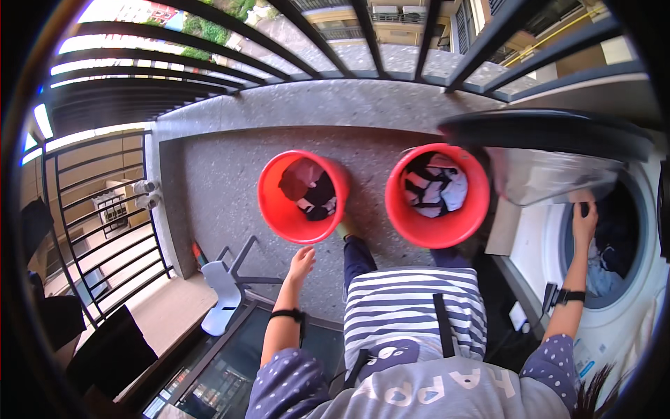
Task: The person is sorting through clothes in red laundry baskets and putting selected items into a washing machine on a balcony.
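Note:
My left hand (302, 262) hangs empty just below a red plastic bucket (269, 214), its fingers loosely apart. Dark, maroon and pink clothes (309, 183) lie inside that bucket. To its right stands a second red bucket (398, 220) holding black, pink and white clothes (437, 183). My right hand (583, 217) is at the raised clear door (555, 173) of a white front-loading washing machine (539, 256), near its lower edge; whether it grips the door cannot be told. Inside the drum, light blue and dark laundry (602, 272) is visible.
A grey plastic chair (222, 288) stands at the lower left beside a glass panel (309, 340). Black metal railings (366, 36) run above the low concrete ledge (335, 102). Grey shoes (146, 194) rest at the left ledge. A white object (518, 317) lies near the machine.

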Motion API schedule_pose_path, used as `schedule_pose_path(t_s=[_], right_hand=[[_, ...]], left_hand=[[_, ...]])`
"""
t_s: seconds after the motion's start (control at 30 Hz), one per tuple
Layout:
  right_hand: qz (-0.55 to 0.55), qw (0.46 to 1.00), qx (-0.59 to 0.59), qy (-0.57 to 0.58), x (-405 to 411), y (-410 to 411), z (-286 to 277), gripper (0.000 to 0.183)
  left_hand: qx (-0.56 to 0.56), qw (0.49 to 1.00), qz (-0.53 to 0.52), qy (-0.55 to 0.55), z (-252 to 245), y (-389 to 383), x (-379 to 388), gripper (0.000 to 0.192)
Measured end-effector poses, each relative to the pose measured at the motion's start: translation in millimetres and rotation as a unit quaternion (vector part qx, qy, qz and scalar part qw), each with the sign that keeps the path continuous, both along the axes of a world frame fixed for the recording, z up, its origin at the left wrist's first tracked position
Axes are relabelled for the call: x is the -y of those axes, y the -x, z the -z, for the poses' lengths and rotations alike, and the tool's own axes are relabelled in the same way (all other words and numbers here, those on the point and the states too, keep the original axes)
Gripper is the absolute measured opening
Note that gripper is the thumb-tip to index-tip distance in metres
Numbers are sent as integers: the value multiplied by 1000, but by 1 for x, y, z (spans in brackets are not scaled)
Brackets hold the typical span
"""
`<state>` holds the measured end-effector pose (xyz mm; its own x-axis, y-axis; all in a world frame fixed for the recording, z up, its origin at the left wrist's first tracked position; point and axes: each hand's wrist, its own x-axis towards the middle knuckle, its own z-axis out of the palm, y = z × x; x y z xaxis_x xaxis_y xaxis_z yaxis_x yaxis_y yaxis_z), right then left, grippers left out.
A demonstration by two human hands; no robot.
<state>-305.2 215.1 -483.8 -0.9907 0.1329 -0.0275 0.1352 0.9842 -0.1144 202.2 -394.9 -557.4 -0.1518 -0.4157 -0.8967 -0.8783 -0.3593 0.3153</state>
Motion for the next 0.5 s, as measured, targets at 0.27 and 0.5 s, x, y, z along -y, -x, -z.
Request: schedule_pose_path(t_s=[0.27, 0.5], right_hand=[[-162, 901, 358, 185, 284, -272, 5, 28], [-208, 783, 527, 258, 421, -399, 28, 29]], left_hand=[[-14, 950, 247, 192, 164, -17, 152, 44], [-17, 896, 326, 302, 235, 60, 218, 94]])
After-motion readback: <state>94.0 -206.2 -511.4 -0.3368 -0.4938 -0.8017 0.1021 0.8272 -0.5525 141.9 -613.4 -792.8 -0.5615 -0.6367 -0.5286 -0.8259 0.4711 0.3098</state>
